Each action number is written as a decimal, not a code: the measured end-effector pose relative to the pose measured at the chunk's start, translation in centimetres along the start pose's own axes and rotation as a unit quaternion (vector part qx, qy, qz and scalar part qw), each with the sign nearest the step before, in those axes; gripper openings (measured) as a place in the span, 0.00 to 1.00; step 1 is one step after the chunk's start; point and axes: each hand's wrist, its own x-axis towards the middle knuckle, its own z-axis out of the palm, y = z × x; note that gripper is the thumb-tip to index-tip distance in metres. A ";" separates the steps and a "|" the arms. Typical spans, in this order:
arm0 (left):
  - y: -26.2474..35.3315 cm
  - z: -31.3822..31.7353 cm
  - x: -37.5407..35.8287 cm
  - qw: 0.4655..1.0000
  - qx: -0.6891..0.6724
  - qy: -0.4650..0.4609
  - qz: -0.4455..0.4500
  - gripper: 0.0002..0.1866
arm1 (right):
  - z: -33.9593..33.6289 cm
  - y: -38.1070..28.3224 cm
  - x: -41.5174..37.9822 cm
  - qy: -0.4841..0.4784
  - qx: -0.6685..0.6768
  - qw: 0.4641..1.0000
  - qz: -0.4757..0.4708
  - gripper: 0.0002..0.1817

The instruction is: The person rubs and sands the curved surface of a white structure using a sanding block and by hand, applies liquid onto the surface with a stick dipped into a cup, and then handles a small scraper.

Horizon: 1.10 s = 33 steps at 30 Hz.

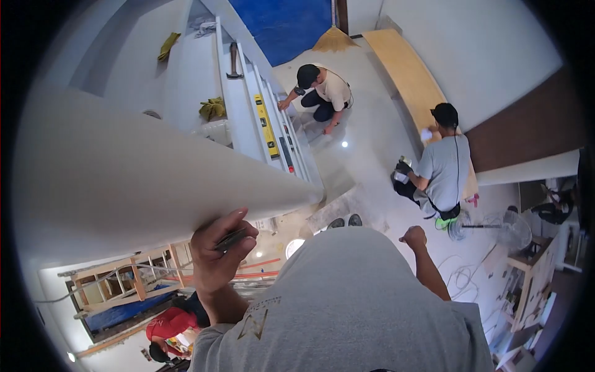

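My left hand [218, 251] is raised beside the lower edge of a large white panel [124, 167]. Its fingers are curled around a small dark flat piece [232, 240], whose exact kind I cannot tell. The fingertips are right at the panel's edge in this view. My right hand [414, 237] hangs out to the right over the floor, curled into a fist with nothing showing in it.
A yellow spirit level [266, 126] and a hammer [233, 62] lie on white shelving. One person [325, 93] crouches beyond it. Another person [443, 164] works at a long wooden board [406, 74]. Someone in red [170, 325] is at lower left, near a wooden ladder [137, 279].
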 end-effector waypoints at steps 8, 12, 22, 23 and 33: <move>0.1 0.0 0.1 0.999 0.037 0.009 0.009 0.24 | 0.9 0.3 2.2 -0.063 0.132 0.988 -0.044 0.22; 0.2 0.6 0.0 0.999 0.038 0.031 0.017 0.22 | 1.3 -1.2 3.9 0.083 0.054 0.942 -0.320 0.18; -3.4 9.7 1.1 0.987 -0.142 -0.070 0.041 0.17 | -26.0 -23.3 -12.9 -0.249 0.459 0.726 -0.448 0.34; -3.3 10.8 1.1 0.988 -0.143 -0.058 0.029 0.16 | -27.0 -23.9 -14.0 -0.256 0.439 0.723 -0.468 0.34; -5.4 8.8 -0.3 0.993 0.060 0.072 0.077 0.25 | -27.5 -26.4 -14.3 -0.180 0.365 0.764 -0.501 0.12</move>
